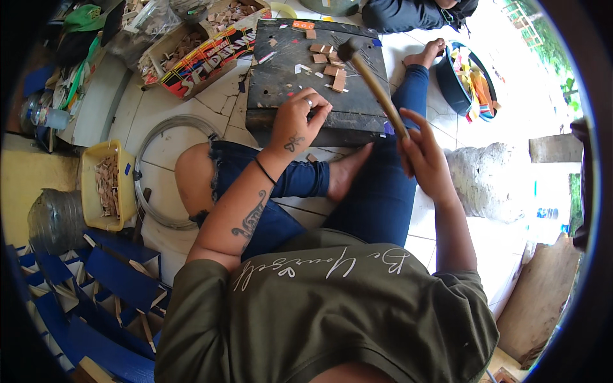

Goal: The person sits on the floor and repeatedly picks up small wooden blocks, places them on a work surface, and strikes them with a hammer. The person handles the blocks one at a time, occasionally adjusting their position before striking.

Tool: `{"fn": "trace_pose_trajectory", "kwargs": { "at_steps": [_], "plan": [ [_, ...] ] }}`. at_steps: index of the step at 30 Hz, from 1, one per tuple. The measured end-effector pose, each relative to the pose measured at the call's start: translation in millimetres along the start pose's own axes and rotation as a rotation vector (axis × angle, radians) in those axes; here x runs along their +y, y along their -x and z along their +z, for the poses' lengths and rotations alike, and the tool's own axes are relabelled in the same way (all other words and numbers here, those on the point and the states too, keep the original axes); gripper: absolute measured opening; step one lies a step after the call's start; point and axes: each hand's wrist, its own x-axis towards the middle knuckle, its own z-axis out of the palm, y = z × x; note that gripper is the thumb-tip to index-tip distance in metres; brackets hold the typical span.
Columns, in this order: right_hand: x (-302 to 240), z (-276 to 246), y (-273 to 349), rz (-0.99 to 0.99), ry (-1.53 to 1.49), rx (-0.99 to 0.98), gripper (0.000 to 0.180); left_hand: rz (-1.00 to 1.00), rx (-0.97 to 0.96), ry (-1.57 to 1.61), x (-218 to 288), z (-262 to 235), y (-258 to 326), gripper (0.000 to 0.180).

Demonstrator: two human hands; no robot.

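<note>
In my right hand [423,152] is a hammer [375,88], gripped low on its wooden handle. Its dark head is raised over the right part of a low black work table [278,83]. My left hand [301,120] is closed, fingertips pinched together, at the table's near edge. Whatever lies between those fingers is hidden. Beyond it, several small wooden blocks [338,82] lie on the table, some with white strips at their edges. An orange piece [303,25] lies near the far edge.
Left of the table stand a printed cardboard box [207,60] of wood pieces, a wire coil [150,201] and a yellow bin [89,159] of wood bits. Blue wooden frames [121,274] are stacked lower left. A dark tub [450,80] holds colourful scraps; another person's leg [402,14] is beyond the table.
</note>
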Motion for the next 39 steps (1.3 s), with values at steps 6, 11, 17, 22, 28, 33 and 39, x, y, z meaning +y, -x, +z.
{"fn": "trace_pose_trajectory", "kwargs": {
  "at_steps": [6,11,17,22,28,33,39],
  "plan": [
    [-21.7,14.5,46.3,-0.086,0.389,0.013,0.050,0.011,-0.006,-0.023,0.5,0.3,0.6,0.009],
    [-19.6,21.7,52.3,-0.227,0.519,0.043,0.051,0.056,0.006,-0.039,-2.1,1.0,-0.1,0.009],
    [-26.3,18.4,53.4,-0.279,0.500,0.049,0.051,0.081,-0.004,-0.065,-4.7,1.3,0.8,0.010],
    [-26.7,17.8,52.8,-0.214,0.507,0.025,0.049,0.101,-0.009,-0.077,-7.2,1.9,0.0,0.009],
    [-19.5,19.4,53.4,-0.209,0.501,0.045,0.048,0.120,-0.010,-0.096,-7.2,1.7,1.4,0.010],
    [-16.5,18.7,56.9,-0.135,0.501,0.004,0.048,0.101,-0.002,-0.095,-5.7,1.8,2.0,0.010],
    [-12.4,22.8,56.4,-0.378,0.490,0.120,0.048,0.080,-0.013,-0.086,-5.1,1.1,2.3,0.011]
  ]
}}
